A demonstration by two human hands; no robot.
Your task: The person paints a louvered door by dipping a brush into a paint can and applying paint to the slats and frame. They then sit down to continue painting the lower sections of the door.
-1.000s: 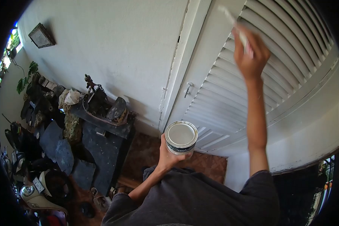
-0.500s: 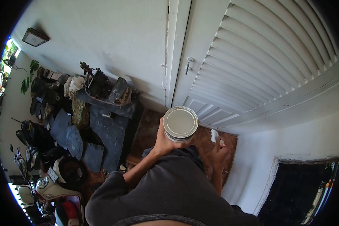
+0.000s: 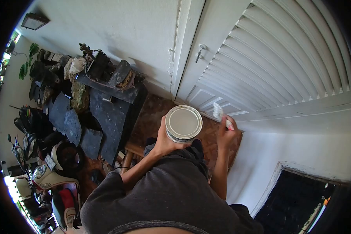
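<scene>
My left hand is wrapped around the side of a paint can, held upright in front of my waist. Its round top looks pale grey-white inside a ringed metal rim. To the right, my right hand grips a paintbrush whose bristles are coated white and point up toward the door. Red shows on the brush near my fingers. In this view the brush overlaps the lower panels of the white louvred door.
At left, a dark stone-topped table carries a machine and slabs lean nearby. Motor scooters stand at lower left. A wooden stool is by my left side. A dark window opens in the right wall.
My right hand has raised the paintbrush, and it now appears closer to the door. The can has shifted slightly left and up in view; my left hand still holds it.
</scene>
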